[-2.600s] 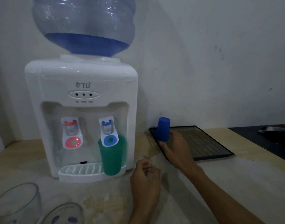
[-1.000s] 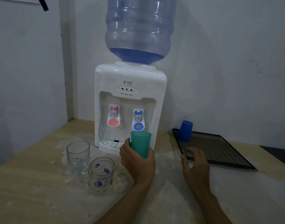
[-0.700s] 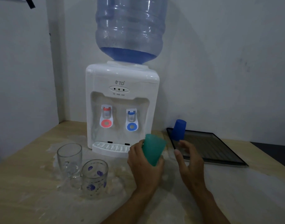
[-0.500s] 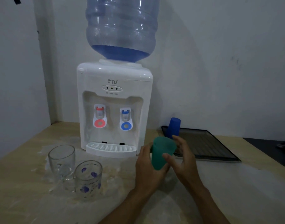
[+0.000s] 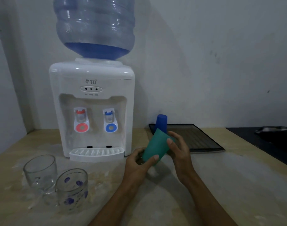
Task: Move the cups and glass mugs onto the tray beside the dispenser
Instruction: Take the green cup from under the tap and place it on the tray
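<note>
Both hands point(image 5: 140, 165) point(image 5: 180, 149) clasp green cup point(image 5: 155, 146) | long axis tilted, base up-right toward tray point(image 5: 204, 148)

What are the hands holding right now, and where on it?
The green cup, tilted: left hand at its lower end, right hand on its side.

A pale, off-white wall point(image 5: 221, 62) fills the back of the room, scuffed with a few small dark marks on its right side. At the far left it meets a side wall point(image 5: 2, 95) in a shadowed corner. The light is dim and cool, without hard shadows. Below runs a light wood-toned bench point(image 5: 237, 185), its top mottled with whitish, chalky patches, heaviest at the left and centre. Along its right edge lies a black surface point(image 5: 256, 144), with a blurred dark object on it that cannot be made out
</note>
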